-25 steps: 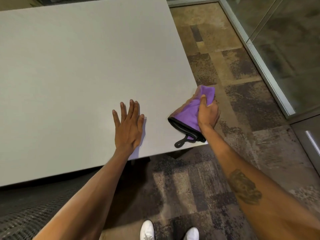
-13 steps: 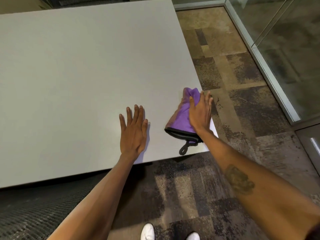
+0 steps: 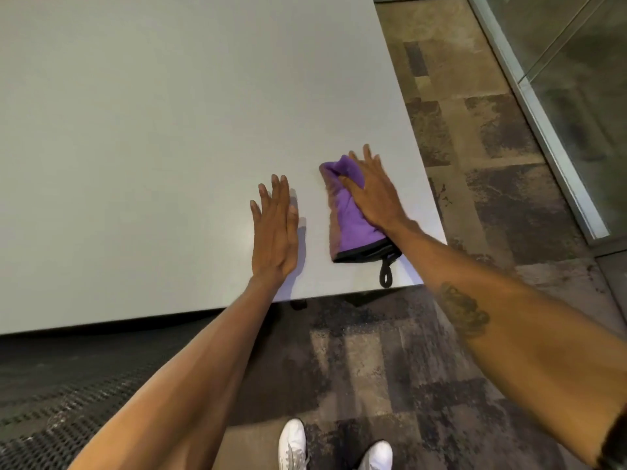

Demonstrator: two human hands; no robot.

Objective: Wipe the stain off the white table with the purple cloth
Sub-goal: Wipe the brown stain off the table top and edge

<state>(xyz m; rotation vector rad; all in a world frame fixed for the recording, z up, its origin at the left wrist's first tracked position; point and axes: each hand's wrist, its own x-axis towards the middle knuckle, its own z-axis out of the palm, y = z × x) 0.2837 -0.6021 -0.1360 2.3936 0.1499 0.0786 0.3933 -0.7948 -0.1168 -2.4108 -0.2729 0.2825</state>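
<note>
The purple cloth (image 3: 349, 222), folded, with a black hem and a black hanging loop, lies on the white table (image 3: 152, 130) near its front right corner. My right hand (image 3: 373, 195) presses flat on top of the cloth, fingers spread over its far end. My left hand (image 3: 276, 228) lies flat on the table just left of the cloth, fingers together, holding nothing. No stain shows on the visible table surface; whatever is under the cloth is hidden.
The table's front edge runs just below my wrists and its right edge is close to the cloth. Patterned carpet floor (image 3: 475, 164) lies to the right, with a glass wall (image 3: 576, 79) beyond. A dark mesh surface (image 3: 68, 401) sits at lower left. White shoes (image 3: 293, 446) show below.
My right hand has slid the cloth from the table's right edge inward and to the left, and flattened on it. The left hand has stayed flat on the table.
</note>
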